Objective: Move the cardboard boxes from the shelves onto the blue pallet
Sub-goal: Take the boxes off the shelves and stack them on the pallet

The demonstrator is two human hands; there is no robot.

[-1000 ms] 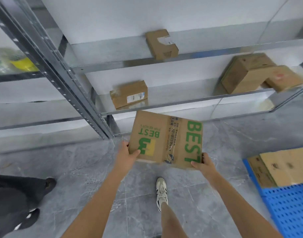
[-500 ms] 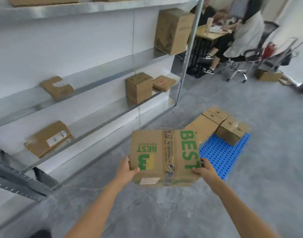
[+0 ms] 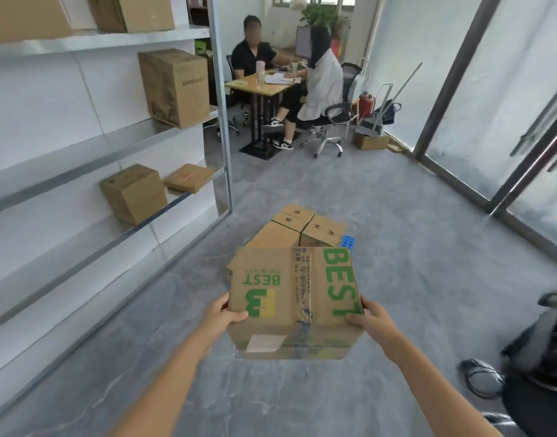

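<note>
I carry a cardboard box with green BEST lettering (image 3: 294, 298) in front of me at waist height. My left hand (image 3: 222, 316) grips its left edge and my right hand (image 3: 370, 320) grips its right edge. Beyond the box, several cardboard boxes (image 3: 297, 227) stand on the blue pallet (image 3: 347, 240), of which only a small corner shows. The metal shelves (image 3: 91, 162) on my left hold a tall box (image 3: 174, 86), a cube-shaped box (image 3: 133, 192) and a flat box (image 3: 188, 178).
Two people sit at a desk (image 3: 261, 85) at the back, past the shelf post (image 3: 222, 102). A glass wall with metal frames (image 3: 460, 77) runs along the right. Someone's shoe and dark trouser leg (image 3: 482, 376) stand at the lower right on the grey floor.
I have turned right, away from the shelves, with the box still held in both hands. The pallet and its boxes now lie straight ahead, mostly hidden behind my box.
</note>
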